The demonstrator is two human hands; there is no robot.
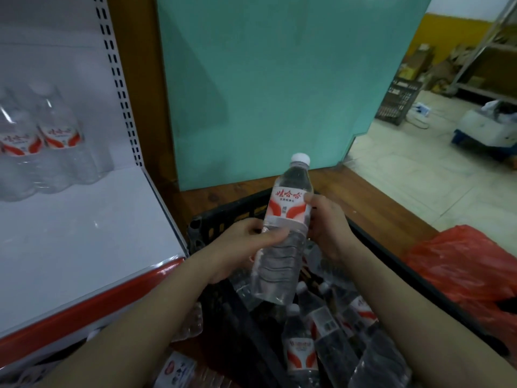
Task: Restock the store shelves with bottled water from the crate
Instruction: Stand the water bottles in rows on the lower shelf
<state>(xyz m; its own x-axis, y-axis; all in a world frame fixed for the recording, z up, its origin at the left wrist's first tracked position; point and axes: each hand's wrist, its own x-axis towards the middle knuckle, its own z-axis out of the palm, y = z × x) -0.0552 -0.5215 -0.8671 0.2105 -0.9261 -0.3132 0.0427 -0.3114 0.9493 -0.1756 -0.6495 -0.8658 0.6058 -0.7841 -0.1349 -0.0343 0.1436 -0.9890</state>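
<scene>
Loose bottles (299, 348) lie heaped on their sides in the black crate (223, 219) at the bottom of the view, so there is plenty left to move. Above the heap both forearms reach forward and meet on one bottle (288, 205). It is lifted clear of the others and held cap up, its top leaning a little to the right and its red-and-white label facing the camera.

The left grip (251, 236) is clamped round the ribbed body just below the label, fingers curled across the front. The right grip (326, 222) is closed on the label's right side, thumb on the print. Two hands on so light a thing suggests steadying or turning it so the label faces out, or passing it to the left hand, since the shelf (84, 233) lies on that side.

On that white shelf, stocked bottles (58, 135) stand upright at the back with labels forward. The space next to them looks like the likely target, well apart from the held bottle.

The crate sits on a wooden floor (363, 191) just beside the shelf end, probably to keep each carry short. A red bag (461, 261) lies at its right, and a green panel (265, 93) stands behind.
</scene>
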